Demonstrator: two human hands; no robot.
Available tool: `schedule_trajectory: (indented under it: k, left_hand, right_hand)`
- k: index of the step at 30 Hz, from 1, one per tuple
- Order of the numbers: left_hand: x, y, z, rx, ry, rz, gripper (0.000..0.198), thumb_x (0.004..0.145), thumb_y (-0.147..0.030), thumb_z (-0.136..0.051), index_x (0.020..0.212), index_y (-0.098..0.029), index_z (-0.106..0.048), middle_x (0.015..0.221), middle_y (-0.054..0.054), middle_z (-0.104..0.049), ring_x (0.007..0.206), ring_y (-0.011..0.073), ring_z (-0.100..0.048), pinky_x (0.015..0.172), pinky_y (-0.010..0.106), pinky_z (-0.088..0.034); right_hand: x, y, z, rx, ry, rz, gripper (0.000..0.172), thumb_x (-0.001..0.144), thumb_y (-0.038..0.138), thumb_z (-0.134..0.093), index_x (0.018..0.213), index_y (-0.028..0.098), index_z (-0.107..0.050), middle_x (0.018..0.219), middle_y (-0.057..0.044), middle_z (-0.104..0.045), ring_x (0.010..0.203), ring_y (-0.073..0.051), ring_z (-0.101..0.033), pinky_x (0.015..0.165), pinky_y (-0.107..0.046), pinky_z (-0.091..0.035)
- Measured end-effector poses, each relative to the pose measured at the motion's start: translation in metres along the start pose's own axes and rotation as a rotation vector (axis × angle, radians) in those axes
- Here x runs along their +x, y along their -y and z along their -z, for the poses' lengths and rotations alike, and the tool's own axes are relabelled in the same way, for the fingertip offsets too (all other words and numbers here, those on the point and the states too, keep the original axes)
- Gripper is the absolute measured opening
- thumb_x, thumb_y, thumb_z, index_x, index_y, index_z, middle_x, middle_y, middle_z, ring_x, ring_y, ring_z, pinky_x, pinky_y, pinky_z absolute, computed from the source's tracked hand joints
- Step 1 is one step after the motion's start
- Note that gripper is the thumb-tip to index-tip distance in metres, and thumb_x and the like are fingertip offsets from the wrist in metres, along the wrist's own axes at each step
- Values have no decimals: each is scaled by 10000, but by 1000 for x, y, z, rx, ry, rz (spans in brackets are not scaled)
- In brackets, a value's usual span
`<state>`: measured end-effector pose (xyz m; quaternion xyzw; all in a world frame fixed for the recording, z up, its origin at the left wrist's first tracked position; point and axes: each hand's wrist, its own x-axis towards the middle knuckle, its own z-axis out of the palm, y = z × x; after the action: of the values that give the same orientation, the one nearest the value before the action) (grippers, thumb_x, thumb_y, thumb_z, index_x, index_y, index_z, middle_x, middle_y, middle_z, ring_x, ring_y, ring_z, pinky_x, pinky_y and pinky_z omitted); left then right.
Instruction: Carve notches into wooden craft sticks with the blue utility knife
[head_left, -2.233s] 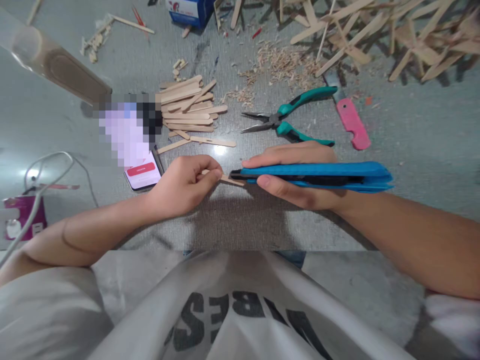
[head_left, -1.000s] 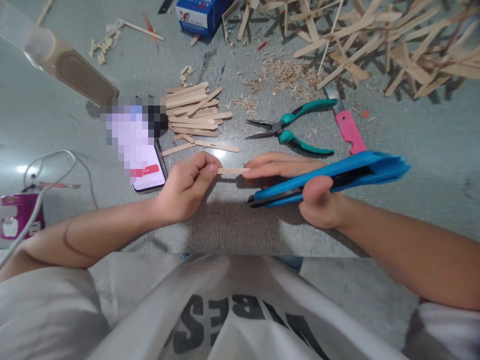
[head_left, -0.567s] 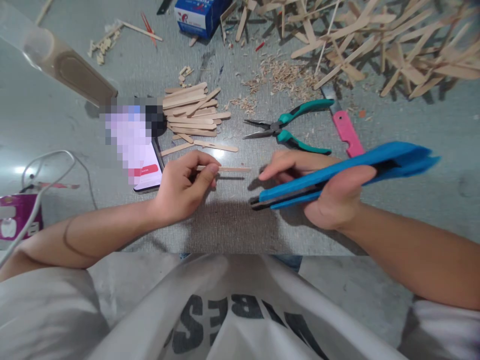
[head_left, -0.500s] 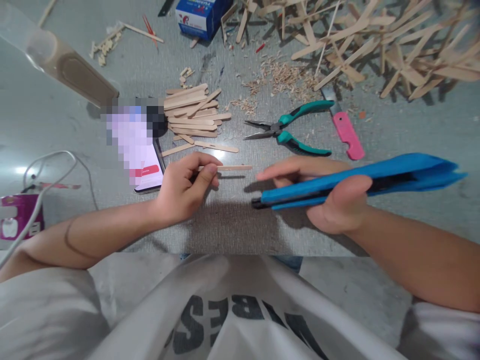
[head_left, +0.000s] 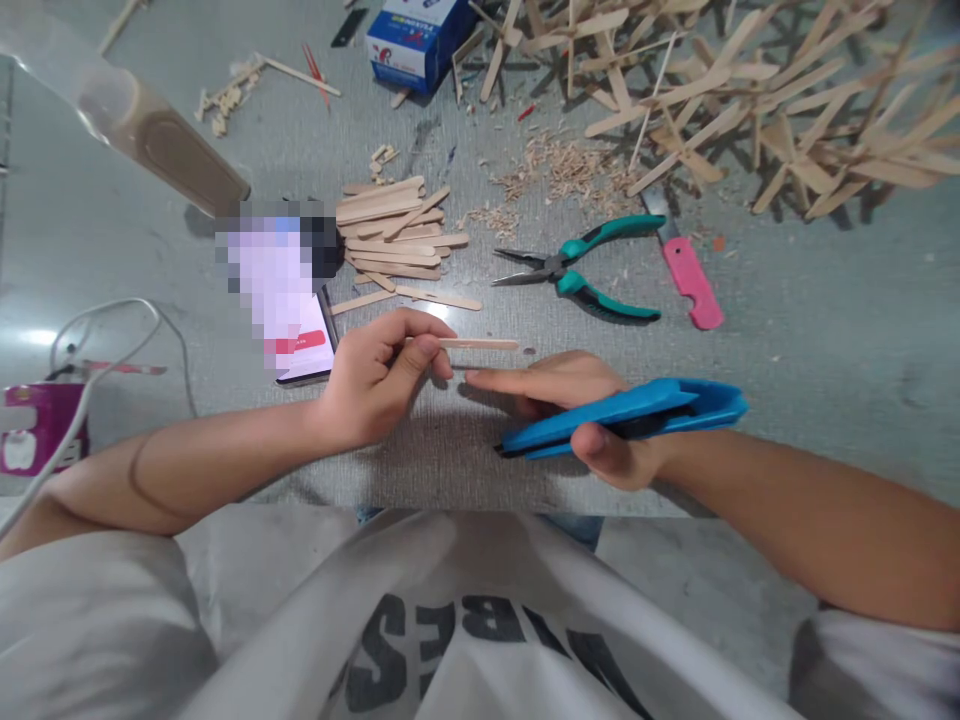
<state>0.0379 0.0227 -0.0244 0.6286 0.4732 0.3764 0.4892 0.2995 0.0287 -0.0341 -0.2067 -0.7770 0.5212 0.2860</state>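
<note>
A wooden craft stick (head_left: 484, 345) is pinched between the thumb and fingers of my left hand (head_left: 390, 375), its free end pointing right. My right hand (head_left: 592, 410) holds a blue tool (head_left: 637, 410), seemingly a stapler, between thumb and palm. The index finger of that hand reaches left, just below the stick. Beyond my hands lie pliers with green handles (head_left: 555, 268), their jaws apart, and a bundle of craft sticks (head_left: 397, 230).
A lit phone (head_left: 307, 345) lies left of the sticks, below a glue bottle (head_left: 172, 145). A pink-handled knife (head_left: 694, 285), wood shavings (head_left: 570, 170), a blue box (head_left: 420, 45) and a heap of joined sticks (head_left: 757, 100) lie farther back. A cable (head_left: 82, 390) runs at left.
My right hand has moved left and slightly down with the blue tool, which has turned and appears shorter. The stick in my left hand has shifted slightly right. The view has shifted a little.
</note>
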Motion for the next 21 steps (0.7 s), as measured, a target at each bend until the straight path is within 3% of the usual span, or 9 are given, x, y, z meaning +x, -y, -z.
schedule_trajectory:
  k: [3,5,7,11,14,16,19,21]
  left_hand:
    - [-1,2,0,-36,9,-1,201,1101,-355,-581,1067,-192,-694,810,38,-799,701,151,-697,601,276,-511]
    - [-1,3,0,-71,41,11,227,1110,-397,-568,1082,-196,-672,829,40,-803,633,132,-644,561,265,-477]
    - [-1,5,0,-92,103,38,234,1111,-408,-560,1099,-193,-651,851,46,-809,560,110,-569,519,253,-435]
    - [1,4,1,28,231,73,171,1053,-349,-621,1041,-181,-657,837,53,-800,588,108,-587,543,239,-432]
    - [4,1,1,180,235,-20,118,965,-288,-693,913,-186,-661,768,12,-727,616,97,-555,574,232,-415]
    - [4,1,0,214,217,-39,115,937,-263,-704,874,-190,-642,726,-15,-661,596,85,-501,561,225,-391]
    - [2,3,-3,94,188,61,154,929,-261,-718,1031,-202,-620,750,-28,-647,603,88,-534,550,215,-415]
    - [-1,6,-3,-24,191,103,379,924,-240,-728,1267,-222,-566,819,-26,-673,626,98,-590,575,225,-469]
  right_hand:
    - [1,1,2,-29,-98,-4,815,1060,827,-367,1342,178,-771,995,-102,-744,843,-211,-706,745,-353,-570]
    - [2,1,2,-11,-164,-11,792,1035,850,-398,1337,230,-785,1234,-137,-743,1083,-273,-717,924,-425,-603]
    - [3,0,2,58,-210,-2,751,1038,832,-421,1414,273,-753,1359,-131,-717,1219,-301,-692,1007,-461,-602]
    - [1,-2,3,119,-242,-1,655,1057,780,-440,1470,354,-718,1440,-105,-702,1337,-329,-663,1095,-512,-590]
    - [-1,-2,5,71,-188,-22,682,1042,816,-426,1479,377,-709,1499,-80,-687,1400,-333,-642,1232,-546,-493]
    - [-2,-3,5,76,-150,-10,715,1044,824,-415,1501,350,-694,1519,-88,-676,1415,-327,-638,1245,-540,-481]
    - [-4,-6,5,71,-121,-3,759,1044,830,-408,1520,306,-680,1524,-116,-667,1414,-326,-638,1226,-521,-502]
    - [-4,-8,4,65,-120,6,777,1035,838,-416,1522,293,-678,1524,-129,-667,1407,-329,-640,1213,-516,-514]
